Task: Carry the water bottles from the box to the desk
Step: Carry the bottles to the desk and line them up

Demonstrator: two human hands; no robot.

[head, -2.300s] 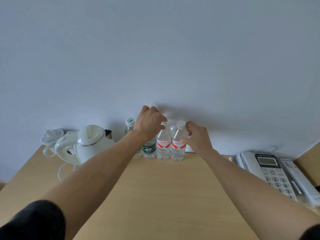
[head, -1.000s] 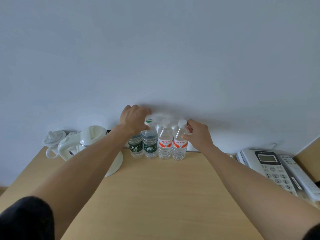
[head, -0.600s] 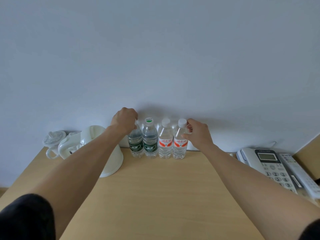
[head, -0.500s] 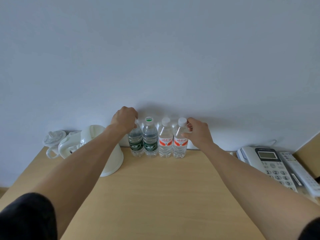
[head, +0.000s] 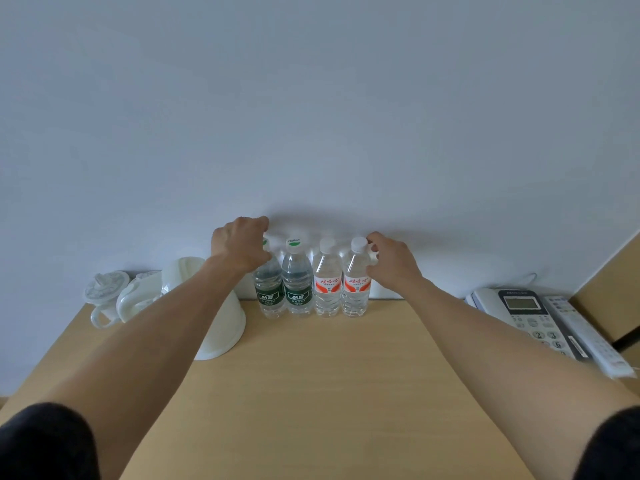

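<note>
Several water bottles stand upright in a row at the back of the wooden desk (head: pixel 311 393), close to the wall. Two have green labels: the leftmost green-label bottle (head: pixel 269 292) and a second green-label bottle (head: pixel 297 289). Two have red labels: a red-label bottle (head: pixel 327 289) and the rightmost red-label bottle (head: pixel 356 287). My left hand (head: pixel 240 245) is curled over the cap and neck of the leftmost green-label bottle. My right hand (head: pixel 389 259) pinches the rightmost red-label bottle just below its white cap. The box is out of view.
A white electric kettle (head: pixel 207 306) stands left of the bottles, partly behind my left forearm, with white cups (head: pixel 105 296) beyond it. A desk phone (head: pixel 526 313) and a remote (head: pixel 585 336) lie at the right. A wooden panel (head: pixel 609 285) rises at the far right.
My left hand moved left along the row, from the middle bottles to the leftmost green-label bottle. My right hand stayed on the rightmost red-label bottle. The bottles now stand in an even row.
</note>
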